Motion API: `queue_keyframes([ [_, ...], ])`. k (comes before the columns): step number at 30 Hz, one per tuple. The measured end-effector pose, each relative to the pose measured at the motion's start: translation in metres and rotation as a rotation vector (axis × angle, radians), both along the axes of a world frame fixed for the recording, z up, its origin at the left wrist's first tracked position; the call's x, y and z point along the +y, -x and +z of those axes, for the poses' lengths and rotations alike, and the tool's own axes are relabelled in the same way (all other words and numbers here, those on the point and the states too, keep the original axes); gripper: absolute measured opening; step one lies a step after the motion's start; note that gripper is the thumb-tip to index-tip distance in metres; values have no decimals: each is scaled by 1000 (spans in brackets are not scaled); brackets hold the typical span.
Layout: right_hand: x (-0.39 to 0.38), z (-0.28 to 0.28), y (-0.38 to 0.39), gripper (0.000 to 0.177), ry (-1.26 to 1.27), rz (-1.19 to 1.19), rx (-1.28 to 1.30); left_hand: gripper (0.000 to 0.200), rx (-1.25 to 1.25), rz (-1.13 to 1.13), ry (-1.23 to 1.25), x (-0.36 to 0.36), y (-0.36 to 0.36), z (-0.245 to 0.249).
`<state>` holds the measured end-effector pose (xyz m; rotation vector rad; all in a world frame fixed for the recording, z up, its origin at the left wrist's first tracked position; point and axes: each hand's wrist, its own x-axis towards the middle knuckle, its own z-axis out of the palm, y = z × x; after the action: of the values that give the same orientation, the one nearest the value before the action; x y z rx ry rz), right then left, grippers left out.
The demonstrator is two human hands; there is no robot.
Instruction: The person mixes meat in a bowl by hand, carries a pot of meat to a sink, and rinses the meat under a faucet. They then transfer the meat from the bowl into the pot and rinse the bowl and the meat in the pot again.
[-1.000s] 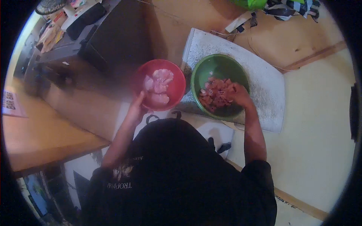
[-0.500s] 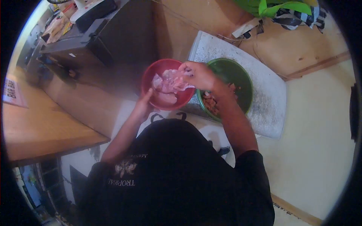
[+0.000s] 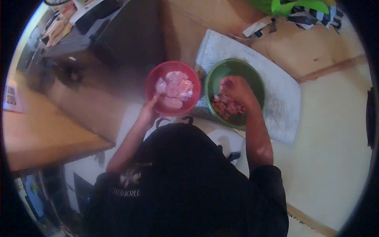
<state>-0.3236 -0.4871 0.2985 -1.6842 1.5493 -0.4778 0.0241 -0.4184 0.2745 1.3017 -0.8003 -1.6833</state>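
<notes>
My left hand grips the near-left rim of a red bowl, thumb over the edge. Inside lie pale pink pieces that look like raw meat. To the right, my right hand is inside a green basin, its fingers curled together above smaller reddish-brown chunks. Whatever those fingers may hold is too small to make out. The green basin rests on a speckled white board.
A dark cabinet stands beyond the red bowl on the left. Nearer on the left is a wooden counter. Green leaves hang at the upper right by a wooden wall. A white stool-like surface shows below the basin.
My right hand has moved right, from the pink pieces over the red bowl into the green basin. The pieces it was lifting now lie in the red bowl. My left hand keeps its grip.
</notes>
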Motion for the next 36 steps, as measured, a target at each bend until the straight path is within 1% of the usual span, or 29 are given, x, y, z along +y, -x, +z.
queue_keyframes([
  [1,6,-5,15,32,-20,-7,128,54,-39,-7,35,1,5,6],
  [2,11,-8,29,32,-26,-31,134,55,-77,-16,69,3,11,7],
  [4,17,-13,53,43,-169,40,643,52,-44,-61,48,1,6,-7],
  [5,26,-23,64,43,-174,21,647,49,-20,-85,33,-1,1,-15],
  [7,46,-57,85,50,-71,221,573,47,-5,-99,74,-2,-7,-28],
  [8,49,-75,89,50,-74,207,574,45,4,-92,115,-3,-12,-38],
  [9,49,-93,88,47,-126,260,584,46,22,-122,175,-5,-19,-58],
  [10,48,-106,85,45,-176,314,592,46,20,-135,176,-5,-17,-55],
  [11,48,-117,86,45,-176,302,586,45,24,-81,156,-5,-17,-51],
  [12,48,-122,82,42,-91,309,542,45,25,-28,135,-5,-17,-47],
  [13,47,-126,79,39,-7,315,498,45,18,-39,136,-6,-18,-49],
  [14,47,-129,75,39,-8,304,488,47,121,11,29,-5,-19,-52],
  [15,45,-124,69,37,-98,242,498,48,226,63,-80,-5,-20,-55],
  [16,45,-120,64,35,-187,180,508,48,220,52,-79,-4,-21,-52],
  [17,44,-115,59,35,-183,169,508,49,240,8,-50,-6,-21,-48],
  [19,42,-111,55,35,-177,394,602,51,261,-32,-14,-8,-22,-47],
  [20,40,-121,65,35,-173,392,601,51,262,15,-32,-7,-23,-52],
  [21,39,-122,75,34,66,275,603,52,263,63,-51,-7,-24,-56],
  [22,37,-126,81,32,303,156,596,52,261,65,-48,-7,-25,-59],
  [23,36,-128,89,32,302,157,593,52,267,50,-46,-7,-28,-61],
  [24,37,-83,75,33,249,103,338,52,268,33,-46,-7,-29,-61],
  [25,37,-59,65,35,198,43,84,52,261,27,-47,-6,-28,-58],
  [26,36,-62,60,35,202,36,80,52,241,32,-37,-7,-26,-55],
  [31,27,-73,44,31,54,99,842,52,213,37,-33,-10,-27,-58],
  [32,22,-90,51,31,54,96,840,52,218,60,-44,-9,-25,-58],
  [33,14,-115,61,31,133,150,847,53,224,83,-56,-9,-24,-58],
  [34,11,-120,65,31,214,207,854,53,224,82,-54,-8,-24,-58],
  [35,12,-126,69,31,217,208,854,53,218,74,-55,-7,-26,-57],
  [36,14,-122,69,31,222,159,737,53,213,67,-54,-7,-26,-55],
])
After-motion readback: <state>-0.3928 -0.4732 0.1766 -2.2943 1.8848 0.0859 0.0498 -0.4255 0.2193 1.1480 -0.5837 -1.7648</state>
